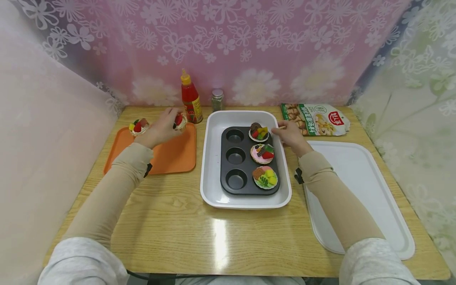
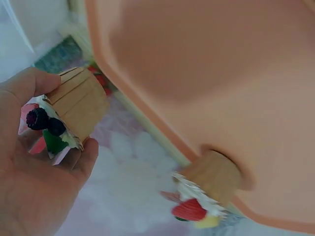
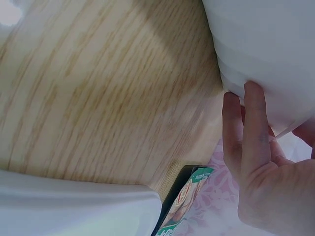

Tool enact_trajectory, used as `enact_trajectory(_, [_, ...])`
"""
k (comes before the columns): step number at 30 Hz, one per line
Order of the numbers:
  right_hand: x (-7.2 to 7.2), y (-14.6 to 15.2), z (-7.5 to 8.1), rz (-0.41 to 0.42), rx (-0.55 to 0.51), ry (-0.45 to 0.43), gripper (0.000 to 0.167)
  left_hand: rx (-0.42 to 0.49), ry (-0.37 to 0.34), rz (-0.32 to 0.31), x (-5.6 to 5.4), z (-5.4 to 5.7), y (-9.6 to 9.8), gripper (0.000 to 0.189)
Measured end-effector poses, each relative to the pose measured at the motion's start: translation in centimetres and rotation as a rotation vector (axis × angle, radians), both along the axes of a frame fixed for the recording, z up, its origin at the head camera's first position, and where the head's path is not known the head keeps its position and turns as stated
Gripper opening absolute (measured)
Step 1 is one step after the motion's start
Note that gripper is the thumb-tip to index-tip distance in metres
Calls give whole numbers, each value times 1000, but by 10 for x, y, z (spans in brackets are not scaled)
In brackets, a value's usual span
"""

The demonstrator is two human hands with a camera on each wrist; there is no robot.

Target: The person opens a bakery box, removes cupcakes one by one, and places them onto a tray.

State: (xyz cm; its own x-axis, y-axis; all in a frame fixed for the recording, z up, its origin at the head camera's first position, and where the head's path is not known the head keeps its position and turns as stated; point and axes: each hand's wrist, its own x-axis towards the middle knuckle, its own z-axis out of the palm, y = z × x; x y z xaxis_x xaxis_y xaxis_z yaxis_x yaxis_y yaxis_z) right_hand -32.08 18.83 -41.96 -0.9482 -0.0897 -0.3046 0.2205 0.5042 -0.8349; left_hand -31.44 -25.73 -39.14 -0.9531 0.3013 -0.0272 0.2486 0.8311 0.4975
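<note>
Fingers and thumb of the left hand are pinching a cupcake by the far edge of the orange tray; right hand grips the rim of the white tub. Guessing we're loading the muffin pan, so next: over a bare cup, right way up.

Both forearms stretch forward, well apart. The left hand curls thumb and fingers in a grip; the right hand pinches, two fingers nearly straight.

Head camera looks down across the table; close in, left wrist's shares its orange tray, right wrist's its basin.
</note>
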Motion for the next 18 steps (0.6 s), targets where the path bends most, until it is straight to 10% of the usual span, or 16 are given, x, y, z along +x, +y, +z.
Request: enact_trajectory(18, [0, -1, 0, -13, 11, 4, 51, -121, -9, 107, -6, -19, -40, 77])
